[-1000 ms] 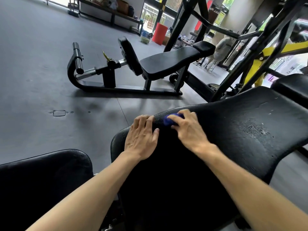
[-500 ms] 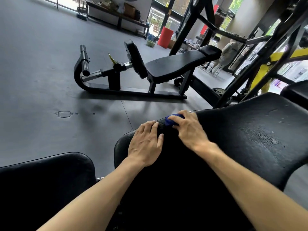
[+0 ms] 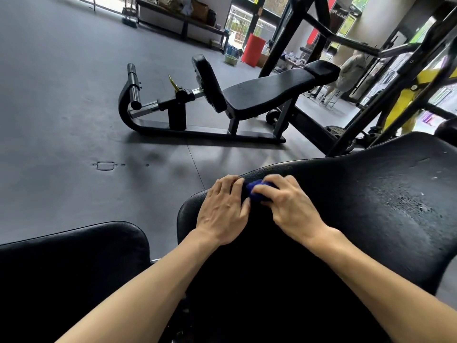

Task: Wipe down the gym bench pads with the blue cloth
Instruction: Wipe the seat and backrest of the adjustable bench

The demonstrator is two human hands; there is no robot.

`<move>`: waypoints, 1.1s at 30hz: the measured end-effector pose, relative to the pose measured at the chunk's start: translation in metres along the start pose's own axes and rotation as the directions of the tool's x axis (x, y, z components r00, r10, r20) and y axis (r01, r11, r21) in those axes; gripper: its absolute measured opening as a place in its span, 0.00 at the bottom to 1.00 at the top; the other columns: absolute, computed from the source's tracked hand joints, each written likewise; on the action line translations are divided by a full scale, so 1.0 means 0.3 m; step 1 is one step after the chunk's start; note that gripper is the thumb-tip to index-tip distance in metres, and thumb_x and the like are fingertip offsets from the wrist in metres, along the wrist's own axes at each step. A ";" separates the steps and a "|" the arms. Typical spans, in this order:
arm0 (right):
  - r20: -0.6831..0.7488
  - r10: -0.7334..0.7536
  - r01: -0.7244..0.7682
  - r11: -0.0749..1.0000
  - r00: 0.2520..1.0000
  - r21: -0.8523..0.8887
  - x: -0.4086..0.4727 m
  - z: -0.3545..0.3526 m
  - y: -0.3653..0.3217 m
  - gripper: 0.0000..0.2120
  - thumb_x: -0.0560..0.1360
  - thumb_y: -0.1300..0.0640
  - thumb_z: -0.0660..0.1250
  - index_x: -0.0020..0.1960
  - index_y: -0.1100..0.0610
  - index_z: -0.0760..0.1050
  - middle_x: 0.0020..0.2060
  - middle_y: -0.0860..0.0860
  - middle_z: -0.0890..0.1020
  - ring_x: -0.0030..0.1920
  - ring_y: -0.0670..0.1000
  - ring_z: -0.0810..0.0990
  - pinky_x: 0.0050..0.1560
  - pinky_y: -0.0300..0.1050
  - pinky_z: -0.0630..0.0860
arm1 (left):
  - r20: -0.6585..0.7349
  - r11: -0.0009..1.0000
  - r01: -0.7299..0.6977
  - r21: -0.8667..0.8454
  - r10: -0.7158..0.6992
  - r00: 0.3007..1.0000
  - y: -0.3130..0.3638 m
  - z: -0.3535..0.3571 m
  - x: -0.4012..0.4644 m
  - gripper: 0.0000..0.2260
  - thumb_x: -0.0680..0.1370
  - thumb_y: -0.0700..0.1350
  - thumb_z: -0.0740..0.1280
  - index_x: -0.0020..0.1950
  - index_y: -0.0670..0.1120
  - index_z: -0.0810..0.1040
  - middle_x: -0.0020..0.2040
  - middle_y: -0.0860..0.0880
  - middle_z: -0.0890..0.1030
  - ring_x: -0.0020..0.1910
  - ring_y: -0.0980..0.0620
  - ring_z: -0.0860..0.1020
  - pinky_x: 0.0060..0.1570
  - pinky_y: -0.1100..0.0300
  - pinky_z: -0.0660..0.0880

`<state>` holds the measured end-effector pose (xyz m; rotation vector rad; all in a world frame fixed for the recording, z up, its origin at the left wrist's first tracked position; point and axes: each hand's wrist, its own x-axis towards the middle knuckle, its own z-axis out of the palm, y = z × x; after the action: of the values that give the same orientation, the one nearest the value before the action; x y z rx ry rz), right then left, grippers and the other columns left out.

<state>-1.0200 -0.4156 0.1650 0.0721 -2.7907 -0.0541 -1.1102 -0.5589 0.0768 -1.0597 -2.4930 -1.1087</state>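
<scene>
1. Blue cloth (image 3: 257,190) sits bunched into a small wad on the near bench pad (image 3: 371,219), close to the pad's far left edge.
2. The right hand (image 3: 289,206) lies over the cloth with its fingers (image 3: 272,180) curled round the wad, gripping it and pressing it onto the pad.
3. The left hand (image 3: 222,211) rests palm down on the same pad just beside the cloth; its fingers (image 3: 228,184) are fairly straight and close together, reaching to the pad's edge, and they hold nothing.
4. The left thumb lies next to the cloth; whether it touches the fabric I cannot tell.
5. The two hands sit side by side, almost touching, with both bare forearms coming in from the bottom of the view.
6. The black pad covering is worn: a patch of cracked, flaking surface shows to the right of the hands.
7. A second black pad (image 3: 74,268) fills the lower left corner, apart from the first by a narrow gap.
8. Beyond the hands, on the grey rubber floor (image 3: 61,107), stands another bench (image 3: 272,92) with a sloping black seat, an upright back pad and a chrome bar.
9. A black steel rack (image 3: 346,40) rises at the upper right, with a yellow frame part (image 3: 420,82) behind it.
10. Far back stand a red bin (image 3: 254,49) and a long low shelf (image 3: 178,21) with bags on it.
</scene>
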 end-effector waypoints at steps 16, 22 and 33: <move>-0.022 0.159 -0.160 0.985 0.987 -0.061 -0.169 -0.130 0.055 0.16 0.71 0.64 0.75 0.56 0.50 0.82 0.54 0.50 0.76 0.48 0.55 0.72 0.50 0.50 0.77 | 0.019 0.960 -0.274 0.055 0.274 0.962 0.000 -0.006 -0.011 0.22 0.82 0.57 0.56 0.76 0.60 0.70 0.72 0.53 0.72 0.74 0.49 0.66 0.75 0.51 0.63; -0.081 0.274 -0.282 0.953 0.958 -0.114 0.074 -0.053 0.129 0.14 0.78 0.60 0.68 0.60 0.48 0.80 0.59 0.52 0.75 0.56 0.60 0.71 0.58 0.54 0.74 | 0.085 0.965 -0.175 0.194 0.161 0.983 0.094 -0.037 0.034 0.18 0.82 0.63 0.53 0.63 0.58 0.75 0.61 0.51 0.74 0.61 0.45 0.72 0.59 0.47 0.73; -0.054 0.235 -0.238 0.969 0.971 -0.066 -0.137 -0.145 0.163 0.16 0.74 0.61 0.73 0.60 0.50 0.82 0.57 0.51 0.76 0.52 0.56 0.72 0.55 0.50 0.75 | -0.116 0.969 -0.238 0.059 0.244 0.963 0.188 0.068 0.036 0.18 0.80 0.54 0.60 0.66 0.48 0.76 0.65 0.49 0.74 0.67 0.46 0.71 0.68 0.51 0.70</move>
<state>-0.9688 -0.3658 0.1940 -0.2738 -2.7274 -0.0921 -1.0773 -0.5128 0.0991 -1.2063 -2.2134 -1.0091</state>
